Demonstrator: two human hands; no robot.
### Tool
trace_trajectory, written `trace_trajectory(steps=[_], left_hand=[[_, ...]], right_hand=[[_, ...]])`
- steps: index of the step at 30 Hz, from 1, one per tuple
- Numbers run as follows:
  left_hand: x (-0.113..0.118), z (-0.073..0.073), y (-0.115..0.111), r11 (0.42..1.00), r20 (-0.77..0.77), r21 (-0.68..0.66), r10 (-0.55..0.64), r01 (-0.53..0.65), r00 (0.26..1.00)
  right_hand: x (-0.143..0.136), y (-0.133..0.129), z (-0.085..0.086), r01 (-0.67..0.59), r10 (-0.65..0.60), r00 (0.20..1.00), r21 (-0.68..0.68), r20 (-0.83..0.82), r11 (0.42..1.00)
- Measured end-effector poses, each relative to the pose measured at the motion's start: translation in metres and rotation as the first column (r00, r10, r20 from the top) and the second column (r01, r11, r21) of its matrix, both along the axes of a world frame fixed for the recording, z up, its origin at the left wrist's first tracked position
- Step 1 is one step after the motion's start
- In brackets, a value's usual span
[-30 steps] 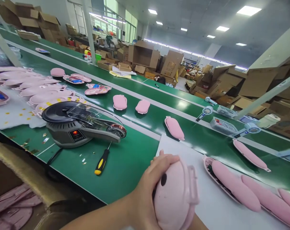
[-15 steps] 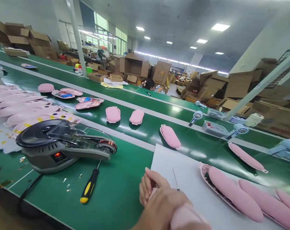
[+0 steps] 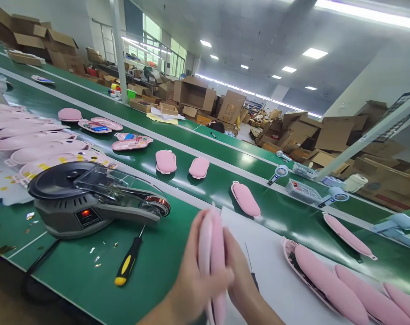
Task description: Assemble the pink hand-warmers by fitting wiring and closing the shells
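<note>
Upright between my two hands is a pink two-shell plastic case [image 3: 211, 246], with a dark seam running between its halves. My left hand [image 3: 187, 280] wraps its left side, with the thumb, slightly blurred, lying across the front. Against the right side presses my right hand [image 3: 239, 271], its fingers partly hidden behind the case. Just right of that hand, a thin-shafted screwdriver [image 3: 255, 279] lies on a white sheet [image 3: 269, 262]. A black-and-yellow screwdriver [image 3: 128, 262] rests on the green table to the left.
A grey machine with a black reel [image 3: 93, 203] and a red-lit switch stands left, its cable trailing off the table edge. Pink shells [image 3: 49, 149] are stacked beyond it. Several pink cases [image 3: 246, 198] lie along the green belt and at right [image 3: 329, 275]. Light-blue handheld fans [image 3: 336, 196] are farther back.
My hands were lower and overlapped, largely covering the pink case. Now they are raised and apart on either side of it, and the case stands upright in plain view.
</note>
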State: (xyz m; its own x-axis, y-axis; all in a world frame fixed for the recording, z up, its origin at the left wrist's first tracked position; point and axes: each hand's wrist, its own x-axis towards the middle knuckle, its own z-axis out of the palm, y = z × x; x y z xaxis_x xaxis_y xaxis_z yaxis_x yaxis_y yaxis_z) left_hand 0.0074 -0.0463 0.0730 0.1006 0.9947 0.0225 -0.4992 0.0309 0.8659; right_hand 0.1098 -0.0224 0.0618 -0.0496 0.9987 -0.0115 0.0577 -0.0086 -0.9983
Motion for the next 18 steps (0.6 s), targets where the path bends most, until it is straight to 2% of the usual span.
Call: trace_trajectory(steps=[3, 5, 7, 10, 12, 18], left_hand=[[-0.012, 0.010, 0.012, 0.970, 0.129, -0.233, 0.096, -0.064, 0.987], [-0.017, 0.013, 0.017, 0.949, 0.184, -0.312, 0.109, -0.047, 0.977], [-0.019, 0.012, 0.021, 0.955, 0.270, -0.297, 0.063, 0.021, 0.961], [-0.022, 0.008, 0.023, 0.959, 0.450, -0.242, -0.020, 0.144, 0.893], [-0.023, 0.007, 0.023, 0.958, 0.514, -0.220, -0.047, 0.184, 0.857], [-0.021, 0.008, 0.020, 0.964, 0.492, -0.208, -0.043, 0.165, 0.869]], right_hand=[[-0.002, -0.021, 0.003, -0.122, 0.121, 0.992, -0.019, -0.038, 0.992], [0.001, -0.030, 0.005, -0.211, 0.209, 0.977, -0.055, -0.046, 0.976], [0.007, -0.033, 0.008, -0.255, 0.252, 0.967, -0.097, -0.041, 0.962], [0.017, -0.030, 0.011, -0.329, 0.321, 0.944, -0.131, -0.077, 0.935], [0.021, -0.029, 0.012, -0.354, 0.341, 0.933, -0.140, -0.113, 0.925], [0.016, -0.036, 0.007, -0.324, 0.306, 0.938, -0.096, -0.161, 0.941]])
